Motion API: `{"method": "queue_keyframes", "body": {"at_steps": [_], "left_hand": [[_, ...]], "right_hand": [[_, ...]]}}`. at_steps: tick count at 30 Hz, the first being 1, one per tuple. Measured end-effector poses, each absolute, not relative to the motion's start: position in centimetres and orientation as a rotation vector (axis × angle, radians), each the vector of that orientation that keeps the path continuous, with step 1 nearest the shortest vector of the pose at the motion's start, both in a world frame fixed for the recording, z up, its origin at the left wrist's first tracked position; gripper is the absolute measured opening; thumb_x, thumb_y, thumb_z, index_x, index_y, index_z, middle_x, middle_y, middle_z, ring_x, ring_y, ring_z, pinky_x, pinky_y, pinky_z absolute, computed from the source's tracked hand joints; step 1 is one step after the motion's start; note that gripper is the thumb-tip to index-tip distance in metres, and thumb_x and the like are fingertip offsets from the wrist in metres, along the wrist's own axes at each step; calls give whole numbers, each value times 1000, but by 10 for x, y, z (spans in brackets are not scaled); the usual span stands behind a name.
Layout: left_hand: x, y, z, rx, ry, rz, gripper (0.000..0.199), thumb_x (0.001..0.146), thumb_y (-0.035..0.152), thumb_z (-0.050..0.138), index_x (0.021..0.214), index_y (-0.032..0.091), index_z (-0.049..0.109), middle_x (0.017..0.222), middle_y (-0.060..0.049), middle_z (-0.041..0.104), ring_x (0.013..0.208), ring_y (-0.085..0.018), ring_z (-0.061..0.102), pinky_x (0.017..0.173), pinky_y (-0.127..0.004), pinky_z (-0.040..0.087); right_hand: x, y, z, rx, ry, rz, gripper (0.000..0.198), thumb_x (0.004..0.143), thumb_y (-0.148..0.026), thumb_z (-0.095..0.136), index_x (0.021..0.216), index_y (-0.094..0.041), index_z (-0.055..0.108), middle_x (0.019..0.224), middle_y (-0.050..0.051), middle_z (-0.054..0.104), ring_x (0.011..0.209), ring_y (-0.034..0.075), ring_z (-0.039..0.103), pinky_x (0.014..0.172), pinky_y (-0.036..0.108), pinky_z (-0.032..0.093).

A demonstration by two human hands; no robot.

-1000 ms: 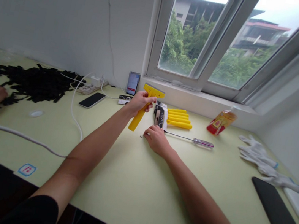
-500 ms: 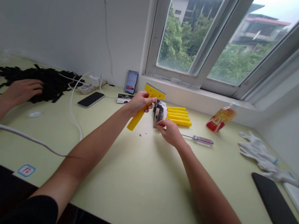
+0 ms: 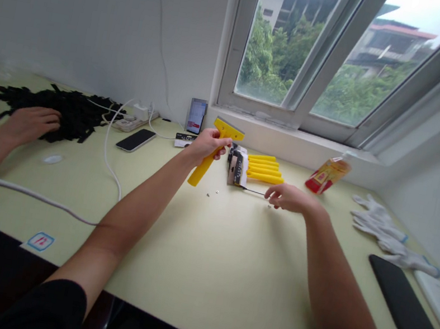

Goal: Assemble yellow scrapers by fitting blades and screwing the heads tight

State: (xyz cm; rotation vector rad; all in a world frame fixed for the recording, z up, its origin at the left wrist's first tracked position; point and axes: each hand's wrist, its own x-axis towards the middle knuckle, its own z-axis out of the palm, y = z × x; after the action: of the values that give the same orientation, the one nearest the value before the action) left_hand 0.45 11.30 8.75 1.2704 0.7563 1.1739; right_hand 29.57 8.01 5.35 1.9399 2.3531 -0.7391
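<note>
A yellow scraper with a wide head and a metal edge is in my left hand. My left fingers wrap its handle just below the head, and the handle slants down toward me. My right hand is over a screwdriver on the table, fingers curled around it. The thin screwdriver shaft shows left of my fingertips, while its handle is hidden behind my hand. Beyond lie several more scrapers with yellow handles, their heads in black-and-white packaging. Small metal parts lie between my hands.
A bottle of orange liquid and white gloves are at the right, with a dark flat object nearer. Phones, a power strip and a white cable are at the left. Another person's hands work in black strips.
My right hand has moved right, from the packaging edge to the screwdriver, and now covers its handle. My left hand still holds the scraper in nearly the same place.
</note>
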Motion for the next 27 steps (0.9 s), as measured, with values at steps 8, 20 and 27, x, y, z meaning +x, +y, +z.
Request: {"method": "queue_keyframes", "body": {"at_steps": [8,20,27], "left_hand": [[7,113,86,1252,739,1156,12,78,10,68,78,11,56,65,1,54,44,-3,46,37,-17,29],[17,111,78,1162,651,1028,17,73,16,71,76,11,55,67,1,53,47,-3,45,38,-17,29],[30,104,67,1146,634,903,28,69,26,78,75,11,55,65,2,51,46,-3,43,39,-17,28]], "right_hand": [[304,79,44,2019,2091,-758,28,70,-17,67,98,-14,70,80,8,73,60,13,64,52,22,48],[287,77,28,1959,2197,-512,16,66,-7,58,74,-15,69,83,12,71,77,23,64,64,29,44],[282,72,27,1986,2280,-590,18,69,-12,59,85,-15,67,82,11,68,71,21,60,59,28,40]]}}
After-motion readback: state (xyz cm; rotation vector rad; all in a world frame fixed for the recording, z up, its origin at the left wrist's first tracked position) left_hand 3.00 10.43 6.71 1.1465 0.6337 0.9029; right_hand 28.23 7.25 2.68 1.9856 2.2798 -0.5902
